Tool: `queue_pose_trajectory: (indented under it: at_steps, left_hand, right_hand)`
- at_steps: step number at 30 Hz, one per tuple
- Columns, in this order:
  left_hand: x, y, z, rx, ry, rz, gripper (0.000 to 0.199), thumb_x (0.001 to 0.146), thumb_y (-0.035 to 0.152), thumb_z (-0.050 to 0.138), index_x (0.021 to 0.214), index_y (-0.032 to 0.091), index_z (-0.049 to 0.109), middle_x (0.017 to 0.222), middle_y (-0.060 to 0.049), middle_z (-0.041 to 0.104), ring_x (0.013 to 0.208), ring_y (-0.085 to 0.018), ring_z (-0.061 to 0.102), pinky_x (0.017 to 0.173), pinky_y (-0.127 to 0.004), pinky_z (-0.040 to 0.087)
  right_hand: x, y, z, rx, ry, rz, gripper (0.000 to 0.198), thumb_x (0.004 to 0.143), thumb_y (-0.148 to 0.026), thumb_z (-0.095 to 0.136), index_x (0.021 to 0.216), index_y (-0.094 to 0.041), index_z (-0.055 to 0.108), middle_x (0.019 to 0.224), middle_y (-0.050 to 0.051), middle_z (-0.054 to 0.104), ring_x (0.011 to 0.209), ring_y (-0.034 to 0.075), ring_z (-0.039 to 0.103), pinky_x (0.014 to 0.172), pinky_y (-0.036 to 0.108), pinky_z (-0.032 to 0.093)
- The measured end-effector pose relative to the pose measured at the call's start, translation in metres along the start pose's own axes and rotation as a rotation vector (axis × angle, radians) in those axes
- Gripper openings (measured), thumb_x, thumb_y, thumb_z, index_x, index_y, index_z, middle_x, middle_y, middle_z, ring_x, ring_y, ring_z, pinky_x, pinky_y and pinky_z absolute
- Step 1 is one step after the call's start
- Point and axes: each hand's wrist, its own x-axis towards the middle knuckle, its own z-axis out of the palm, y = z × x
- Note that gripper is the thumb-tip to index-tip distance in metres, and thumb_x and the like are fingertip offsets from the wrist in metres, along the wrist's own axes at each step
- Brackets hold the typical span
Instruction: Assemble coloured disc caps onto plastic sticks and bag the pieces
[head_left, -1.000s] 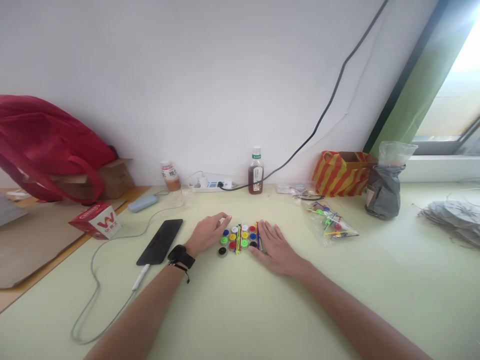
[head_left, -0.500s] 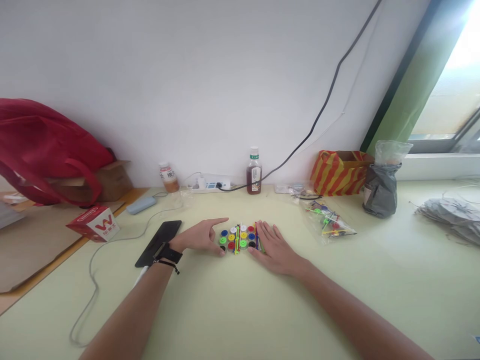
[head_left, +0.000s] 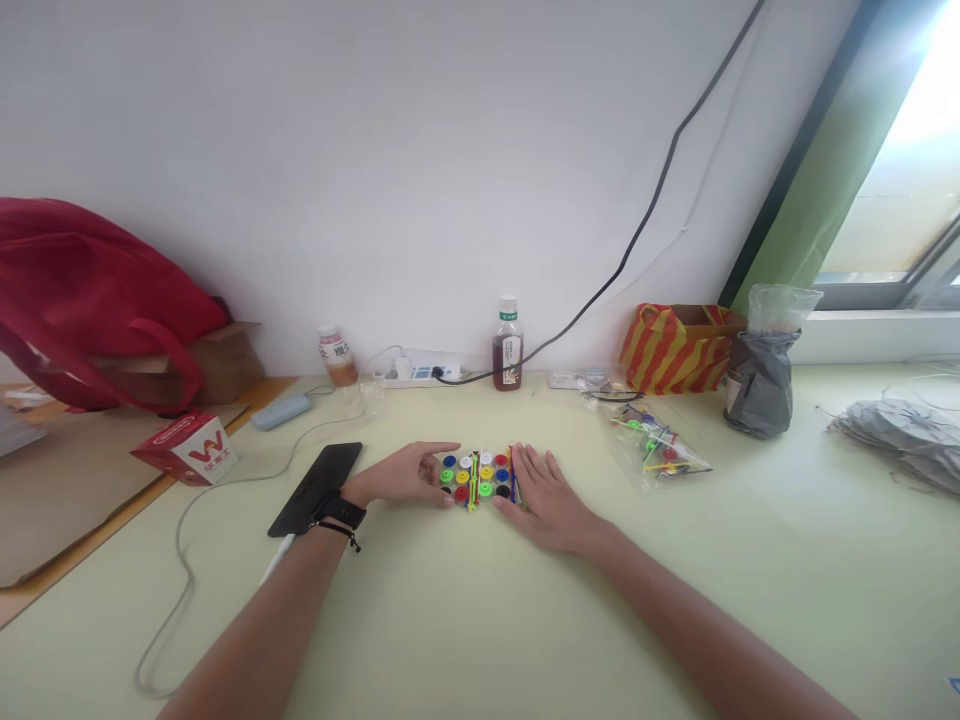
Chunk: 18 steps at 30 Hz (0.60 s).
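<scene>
In the head view, a set of small round coloured discs (head_left: pixel 463 476) lies on the table between my hands. White, yellow, red, blue, green and black pieces sit in rows, apparently in clear plastic. A bundle of thin coloured sticks (head_left: pixel 474 482) runs down the middle of the set. My left hand (head_left: pixel 409 474) is at the set's left end, with thumb and index finger stretched apart at its lower and upper corners. Flat over the right end, partly covering more sticks there, lies my right hand (head_left: pixel 549 503), fingers extended.
A black phone (head_left: pixel 315 488) with a cable lies by my left wrist. Rightward is a clear bag of coloured parts (head_left: pixel 660 440). Along the wall stand a brown bottle (head_left: pixel 508 350), a power strip (head_left: pixel 424 372) and a striped bag (head_left: pixel 675 350). A red-white box (head_left: pixel 187 448) sits left.
My left thumb and index finger have drawn slightly closer together around the set's left end. My right hand stays flat in nearly the same place.
</scene>
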Motion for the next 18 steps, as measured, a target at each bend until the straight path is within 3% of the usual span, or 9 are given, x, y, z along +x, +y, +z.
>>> queue_pose_trajectory:
  at_steps: [5,8,11,14,18]
  left_hand:
    - [0.003,-0.001,0.001,0.042,0.029,-0.005,0.098,0.072,0.059,0.084,0.154,0.02,0.046,0.074,0.003,0.063,0.07,-0.018,0.057,0.064,-0.028,0.04]
    - [0.007,0.0,0.007,0.228,0.316,0.002,0.068,0.085,0.066,0.068,0.135,0.02,0.063,0.068,0.003,0.055,0.064,-0.017,0.053,0.062,-0.029,0.037]
    - [0.01,0.004,0.017,0.428,0.616,0.063,0.052,0.097,0.062,0.053,0.126,0.022,0.068,0.079,-0.001,0.06,0.075,-0.02,0.058,0.071,-0.032,0.042]
    - [0.012,0.008,0.027,0.449,0.632,0.193,0.043,0.103,0.053,0.046,0.13,0.024,0.064,0.1,-0.005,0.066,0.099,-0.024,0.061,0.089,-0.037,0.046]
    - [0.015,0.01,0.034,0.431,0.606,0.295,0.037,0.106,0.046,0.045,0.13,0.025,0.063,0.116,-0.007,0.067,0.113,-0.026,0.057,0.101,-0.042,0.045]
  right_hand:
    - [0.001,-0.006,0.003,0.012,0.004,0.015,0.099,0.097,-0.078,0.012,0.166,-0.007,0.0,0.172,0.014,0.007,0.16,0.031,0.001,0.128,0.055,-0.003]
    - [0.001,-0.008,0.002,0.019,0.008,0.015,0.1,0.097,-0.078,0.013,0.166,-0.007,0.0,0.172,0.015,0.009,0.16,0.031,0.001,0.128,0.055,-0.002]
    - [0.003,-0.002,-0.005,0.024,0.041,0.025,0.095,0.098,-0.076,0.011,0.167,-0.011,0.0,0.172,0.012,0.008,0.16,0.03,0.003,0.128,0.054,0.001]
    - [0.008,0.021,-0.02,-0.054,0.146,0.138,0.092,0.1,-0.072,0.012,0.167,-0.01,0.005,0.172,0.013,0.01,0.16,0.03,0.005,0.128,0.055,0.0]
    - [0.009,0.079,-0.041,-0.225,0.281,0.479,0.08,0.103,-0.065,0.019,0.163,-0.013,0.027,0.172,0.017,0.013,0.158,0.038,0.008,0.123,0.064,0.004]
